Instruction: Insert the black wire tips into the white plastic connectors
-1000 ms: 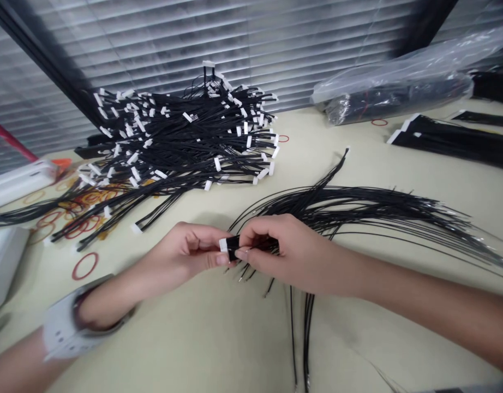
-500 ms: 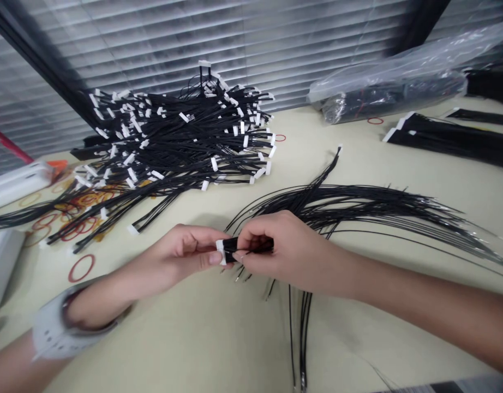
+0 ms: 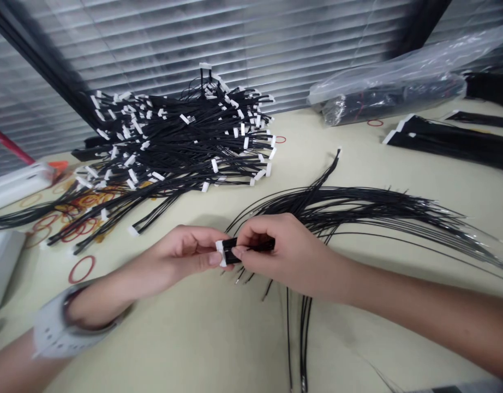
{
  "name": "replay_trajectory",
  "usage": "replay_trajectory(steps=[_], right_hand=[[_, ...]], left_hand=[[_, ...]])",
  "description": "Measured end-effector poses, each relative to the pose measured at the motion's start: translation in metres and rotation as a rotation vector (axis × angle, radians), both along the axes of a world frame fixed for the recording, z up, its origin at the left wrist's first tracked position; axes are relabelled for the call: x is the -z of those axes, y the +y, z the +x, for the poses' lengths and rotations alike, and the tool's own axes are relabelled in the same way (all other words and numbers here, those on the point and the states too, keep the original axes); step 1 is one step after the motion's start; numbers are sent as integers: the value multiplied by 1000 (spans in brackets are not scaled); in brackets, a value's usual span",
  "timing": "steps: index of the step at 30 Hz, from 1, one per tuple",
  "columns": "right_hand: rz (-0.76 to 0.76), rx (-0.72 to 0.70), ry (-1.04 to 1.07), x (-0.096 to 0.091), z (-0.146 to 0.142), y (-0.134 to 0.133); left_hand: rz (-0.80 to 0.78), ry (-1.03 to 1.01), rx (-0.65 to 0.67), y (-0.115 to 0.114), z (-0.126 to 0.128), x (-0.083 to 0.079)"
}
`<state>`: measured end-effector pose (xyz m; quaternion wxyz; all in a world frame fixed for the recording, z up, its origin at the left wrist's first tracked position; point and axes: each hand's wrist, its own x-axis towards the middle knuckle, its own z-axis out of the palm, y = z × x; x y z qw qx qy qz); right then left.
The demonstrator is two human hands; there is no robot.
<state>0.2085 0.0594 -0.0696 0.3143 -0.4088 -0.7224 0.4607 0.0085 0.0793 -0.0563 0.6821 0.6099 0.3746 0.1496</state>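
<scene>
1. left hand (image 3: 181, 254): nearly closed, thumb and fingertips (image 3: 214, 258) pinching a white plastic connector (image 3: 220, 254) at the end of a short bunch of black wires (image 3: 239, 250), all just below the middle of the view, toward 6 o'clock.
2. right hand (image 3: 276, 251): curled almost shut, just beside the left hand, with a firm pinch on the same black wires next to the connector; exact finger placement partly hidden.
3. loose black wires (image 3: 358, 204): fanned out from under the right hand toward 3 o'clock, with a few strands hanging toward 6 o'clock.
4. at 11 o'clock, well apart from both hands: a large heap of black wire harnesses with white connectors (image 3: 173, 142), on a cream tabletop (image 3: 243, 338).
5. at 9 o'clock: red and amber rubber bands (image 3: 77, 204) beneath the heap's edge, plus a single red rubber band (image 3: 82, 269) near the left wrist.
6. around the left wrist: a wide white strap (image 3: 57, 327).
7. at 1 to 2 o'clock: a clear plastic bag (image 3: 393, 90) with dark wires inside, near a neat bundle of black wires (image 3: 451, 142).
8. at 12 o'clock: slatted window blinds (image 3: 194, 38) behind the tabletop.
</scene>
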Motion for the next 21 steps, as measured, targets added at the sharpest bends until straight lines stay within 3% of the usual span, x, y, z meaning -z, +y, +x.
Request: replay_trajectory(steps=[8,21], right_hand=[[1,-71,-98,-3,2,1],[396,26,-228,10,-5,-2]], left_hand=[[14,59,-23,-2,5,-4],[146,161,-28,-8,5,2]])
